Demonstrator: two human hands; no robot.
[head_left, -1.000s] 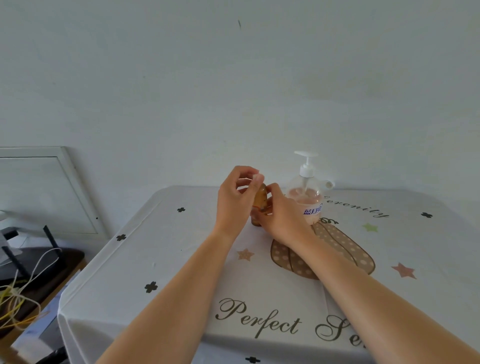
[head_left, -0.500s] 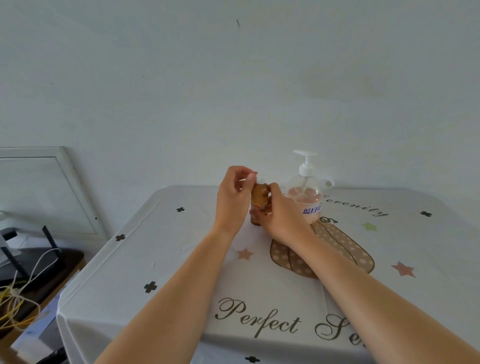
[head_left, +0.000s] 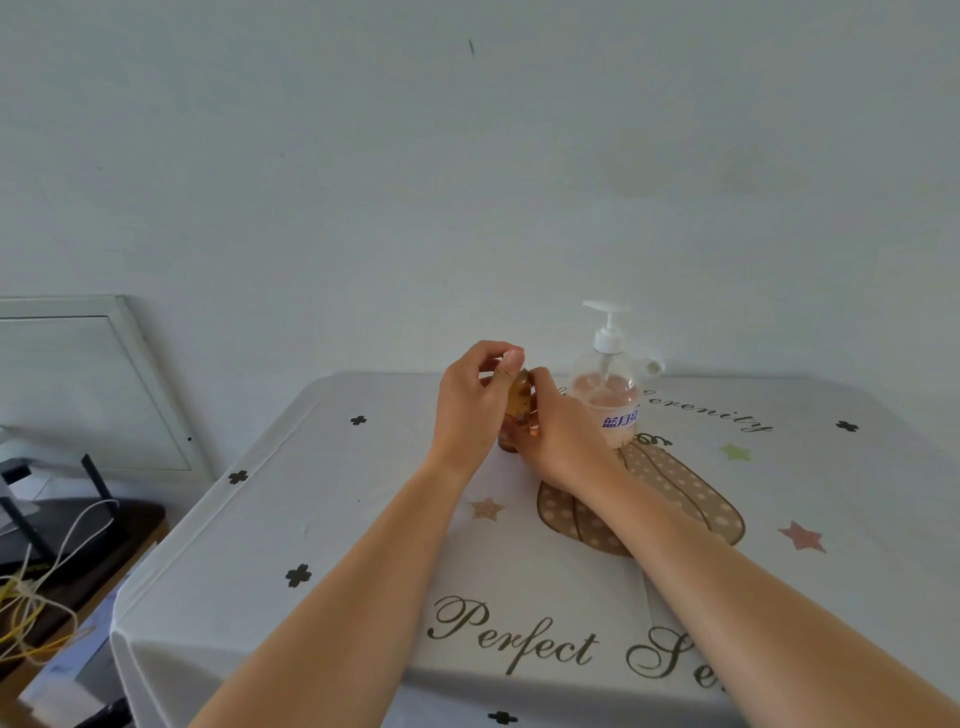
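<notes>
Slightly shifted: thumb of left hand (head_left: 475, 402) on top of the small amber bottle (head_left: 520, 402); both grips unchanged.
Left hand pinches the top; right hand (head_left: 563, 441) wraps the lower body. Bottle stands upright on the tablecloth (head_left: 363, 519), just beside the pump bottle (head_left: 605, 400).

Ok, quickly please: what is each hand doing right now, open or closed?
Left hand: closed, pinches the top of the small brown bottle.
Right hand: closed, grips the body of the same bottle.
</notes>
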